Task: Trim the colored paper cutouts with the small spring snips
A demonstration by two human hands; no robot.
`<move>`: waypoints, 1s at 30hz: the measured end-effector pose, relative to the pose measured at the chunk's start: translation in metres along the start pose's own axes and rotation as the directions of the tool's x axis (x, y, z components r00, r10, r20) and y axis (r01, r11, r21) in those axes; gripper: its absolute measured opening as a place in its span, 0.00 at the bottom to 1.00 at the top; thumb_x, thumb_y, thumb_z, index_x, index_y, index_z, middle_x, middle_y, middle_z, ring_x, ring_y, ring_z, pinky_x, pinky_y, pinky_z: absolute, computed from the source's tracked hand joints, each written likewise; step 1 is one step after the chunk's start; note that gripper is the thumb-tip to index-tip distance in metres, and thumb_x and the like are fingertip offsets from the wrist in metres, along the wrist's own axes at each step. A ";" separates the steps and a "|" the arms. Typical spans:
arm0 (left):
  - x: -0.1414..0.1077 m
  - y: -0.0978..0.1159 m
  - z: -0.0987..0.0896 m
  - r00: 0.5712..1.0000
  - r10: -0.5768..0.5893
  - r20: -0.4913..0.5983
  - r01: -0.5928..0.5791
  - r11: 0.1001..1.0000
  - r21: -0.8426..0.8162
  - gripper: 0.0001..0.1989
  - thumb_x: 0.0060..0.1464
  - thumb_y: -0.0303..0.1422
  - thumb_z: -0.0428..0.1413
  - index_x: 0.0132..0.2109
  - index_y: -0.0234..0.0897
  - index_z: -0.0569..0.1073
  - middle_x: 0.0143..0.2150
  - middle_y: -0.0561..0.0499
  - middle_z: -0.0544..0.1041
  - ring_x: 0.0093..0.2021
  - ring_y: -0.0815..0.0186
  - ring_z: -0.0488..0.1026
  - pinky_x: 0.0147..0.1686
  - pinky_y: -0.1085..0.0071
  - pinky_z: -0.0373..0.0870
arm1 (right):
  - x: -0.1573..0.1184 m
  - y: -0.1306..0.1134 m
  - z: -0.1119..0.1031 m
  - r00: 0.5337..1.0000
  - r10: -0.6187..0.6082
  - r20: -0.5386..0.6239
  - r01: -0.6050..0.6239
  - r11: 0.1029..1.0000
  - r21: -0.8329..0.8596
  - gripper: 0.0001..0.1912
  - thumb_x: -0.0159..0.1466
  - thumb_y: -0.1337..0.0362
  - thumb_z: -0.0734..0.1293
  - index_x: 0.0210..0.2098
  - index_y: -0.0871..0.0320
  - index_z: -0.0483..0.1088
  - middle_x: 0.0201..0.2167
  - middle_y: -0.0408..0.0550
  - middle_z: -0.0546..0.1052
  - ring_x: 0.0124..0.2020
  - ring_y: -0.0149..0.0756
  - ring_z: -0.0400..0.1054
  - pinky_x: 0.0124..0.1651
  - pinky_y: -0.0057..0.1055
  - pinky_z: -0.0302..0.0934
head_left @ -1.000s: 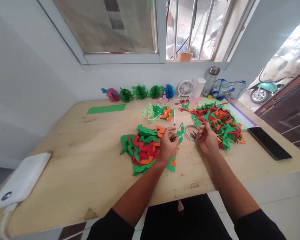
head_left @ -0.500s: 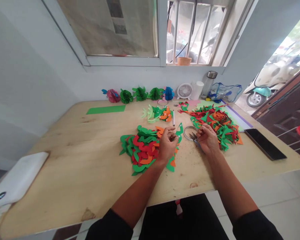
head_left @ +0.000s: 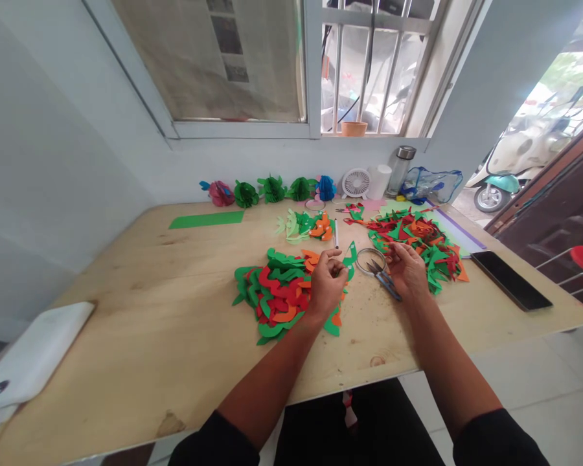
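My left hand [head_left: 328,282] hovers at the right edge of a pile of cut paper shapes [head_left: 282,294] in green, red and orange. Its fingers are curled in a pinch; what they hold, if anything, is too small to tell. Just beyond the fingertips is a green paper piece [head_left: 350,254] bearing a small white square. My right hand [head_left: 409,270] is also pinched, with its contents unclear, beside the scissors [head_left: 385,281]. These lie with blades parted over a roll of tape [head_left: 371,251]. A white pen [head_left: 337,233] lies farther back.
Paper scraps [head_left: 422,243] are heaped right of the scissors, near a black phone [head_left: 511,279]. Behind are smaller cut shapes [head_left: 308,225], a green strip [head_left: 206,220], folded paper figures [head_left: 273,189], a fan [head_left: 356,184] and a bottle [head_left: 401,171]. A white device [head_left: 36,353] sits left.
The view has tilted up slightly. My right hand has shifted a little right of the scissors, showing more of their handles. My left hand stays almost in place, still pinched.
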State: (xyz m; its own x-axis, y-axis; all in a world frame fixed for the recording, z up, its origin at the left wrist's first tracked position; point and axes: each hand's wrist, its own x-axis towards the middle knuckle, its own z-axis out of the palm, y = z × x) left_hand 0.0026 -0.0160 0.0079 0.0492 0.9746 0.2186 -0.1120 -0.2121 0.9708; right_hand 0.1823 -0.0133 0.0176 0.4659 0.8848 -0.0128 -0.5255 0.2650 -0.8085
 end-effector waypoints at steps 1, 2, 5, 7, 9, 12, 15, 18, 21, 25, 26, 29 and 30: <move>0.000 0.000 0.000 1.000 0.007 0.002 -0.007 1.000 0.004 0.16 0.43 0.26 0.54 0.43 0.37 0.67 0.24 0.58 0.67 0.25 0.73 0.66 0.28 0.77 0.62 | 0.001 0.000 0.000 1.000 -0.005 0.014 0.005 1.000 -0.002 0.11 0.45 0.66 0.75 0.25 0.59 0.70 0.24 0.39 0.74 0.23 0.23 0.65 0.22 0.21 0.60; 0.001 -0.001 0.000 1.000 0.012 0.004 -0.012 1.000 0.007 0.16 0.44 0.26 0.54 0.43 0.37 0.67 0.24 0.58 0.68 0.25 0.72 0.66 0.28 0.77 0.62 | 0.001 0.001 -0.001 1.000 -0.010 0.027 0.010 1.000 -0.003 0.11 0.45 0.66 0.76 0.25 0.59 0.70 0.23 0.39 0.74 0.22 0.23 0.64 0.22 0.21 0.60; 0.001 0.000 0.000 1.000 0.014 0.003 -0.014 1.000 0.010 0.16 0.44 0.25 0.54 0.43 0.36 0.67 0.24 0.58 0.69 0.26 0.72 0.67 0.28 0.77 0.62 | 0.002 0.002 -0.001 0.998 -0.023 0.051 0.023 1.000 -0.013 0.11 0.45 0.66 0.76 0.24 0.60 0.70 0.21 0.39 0.73 0.22 0.23 0.65 0.23 0.20 0.59; 0.001 0.001 -0.001 1.000 0.010 0.002 -0.010 1.000 0.004 0.15 0.44 0.25 0.54 0.43 0.36 0.67 0.25 0.57 0.69 0.26 0.72 0.67 0.29 0.77 0.63 | 0.002 0.003 -0.001 0.998 -0.037 0.053 0.039 0.999 -0.031 0.12 0.44 0.67 0.76 0.24 0.60 0.70 0.21 0.39 0.73 0.21 0.23 0.65 0.23 0.21 0.59; 0.001 0.003 0.000 1.000 0.001 -0.001 -0.001 1.000 -0.002 0.15 0.44 0.26 0.54 0.43 0.36 0.67 0.24 0.57 0.69 0.26 0.72 0.67 0.28 0.77 0.62 | 0.002 0.002 -0.001 0.997 -0.059 0.051 0.061 0.997 -0.043 0.13 0.44 0.68 0.76 0.28 0.59 0.71 0.20 0.38 0.73 0.21 0.23 0.65 0.23 0.21 0.60; 0.001 0.003 0.000 1.000 -0.010 -0.006 0.010 1.000 -0.002 0.15 0.43 0.26 0.55 0.42 0.37 0.67 0.24 0.58 0.68 0.24 0.73 0.66 0.27 0.77 0.62 | 0.002 0.001 -0.001 0.995 -0.084 0.043 0.087 0.995 -0.058 0.19 0.43 0.68 0.76 0.35 0.58 0.72 0.21 0.37 0.74 0.21 0.24 0.66 0.24 0.21 0.61; 0.003 -0.002 -0.001 1.000 -0.002 -0.012 0.002 1.000 0.006 0.15 0.43 0.26 0.55 0.42 0.37 0.68 0.23 0.58 0.68 0.25 0.73 0.66 0.27 0.77 0.62 | 0.004 0.001 -0.003 0.996 -0.093 0.006 0.094 0.992 -0.082 0.20 0.43 0.67 0.76 0.36 0.58 0.71 0.22 0.38 0.75 0.21 0.24 0.66 0.23 0.21 0.61; 0.005 -0.007 -0.003 1.000 0.023 -0.014 -0.023 1.000 0.018 0.17 0.44 0.26 0.55 0.44 0.37 0.67 0.24 0.58 0.69 0.26 0.72 0.67 0.28 0.77 0.62 | 0.006 0.001 -0.005 0.988 -0.121 -0.100 0.114 0.991 -0.071 0.15 0.43 0.64 0.76 0.27 0.59 0.68 0.18 0.35 0.70 0.16 0.20 0.61 0.18 0.19 0.55; 0.004 -0.009 -0.004 0.999 0.040 -0.009 -0.039 0.998 0.043 0.17 0.44 0.26 0.55 0.44 0.37 0.67 0.24 0.58 0.68 0.25 0.73 0.66 0.27 0.77 0.61 | 0.006 -0.001 -0.007 0.967 -0.135 -0.217 0.130 0.991 -0.039 0.17 0.46 0.59 0.75 0.20 0.59 0.63 0.13 0.31 0.63 0.12 0.18 0.53 0.13 0.18 0.48; 0.001 -0.004 -0.002 0.999 0.044 -0.003 -0.043 0.997 0.059 0.16 0.44 0.25 0.55 0.43 0.37 0.68 0.23 0.59 0.67 0.24 0.73 0.65 0.28 0.78 0.61 | 0.003 -0.006 -0.006 0.991 -0.068 -0.115 0.072 0.997 0.032 0.14 0.47 0.64 0.74 0.29 0.55 0.67 0.23 0.34 0.72 0.19 0.21 0.64 0.19 0.19 0.59; 0.000 -0.003 -0.002 0.999 0.036 -0.002 -0.036 0.998 0.055 0.16 0.44 0.26 0.56 0.43 0.37 0.68 0.22 0.59 0.67 0.24 0.73 0.65 0.28 0.78 0.61 | 0.002 -0.007 -0.006 0.998 -0.033 -0.059 0.036 0.998 0.049 0.17 0.47 0.66 0.74 0.33 0.52 0.67 0.29 0.35 0.74 0.24 0.24 0.69 0.24 0.22 0.63; -0.002 -0.001 0.000 1.000 0.003 0.000 -0.003 0.999 0.046 0.16 0.43 0.26 0.56 0.43 0.37 0.69 0.23 0.59 0.67 0.24 0.73 0.65 0.27 0.78 0.60 | 0.002 -0.009 -0.005 0.997 0.064 0.031 -0.066 0.994 0.087 0.18 0.49 0.63 0.74 0.38 0.49 0.68 0.38 0.39 0.76 0.33 0.29 0.72 0.30 0.27 0.67; -0.002 0.000 0.000 1.000 -0.007 -0.004 0.007 0.999 0.043 0.16 0.43 0.26 0.56 0.43 0.37 0.69 0.23 0.59 0.67 0.24 0.73 0.65 0.26 0.78 0.60 | 0.002 -0.009 -0.005 0.995 0.087 0.040 -0.091 0.991 0.099 0.14 0.50 0.60 0.73 0.36 0.51 0.69 0.38 0.40 0.77 0.32 0.28 0.72 0.29 0.26 0.67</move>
State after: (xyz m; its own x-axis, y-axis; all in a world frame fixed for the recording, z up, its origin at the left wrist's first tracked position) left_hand 0.0023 -0.0179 0.0069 0.0461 0.9763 0.2116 -0.0690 -0.2082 0.9757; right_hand 0.1916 -0.0156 0.0216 0.3894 0.9192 -0.0595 -0.6335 0.2204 -0.7417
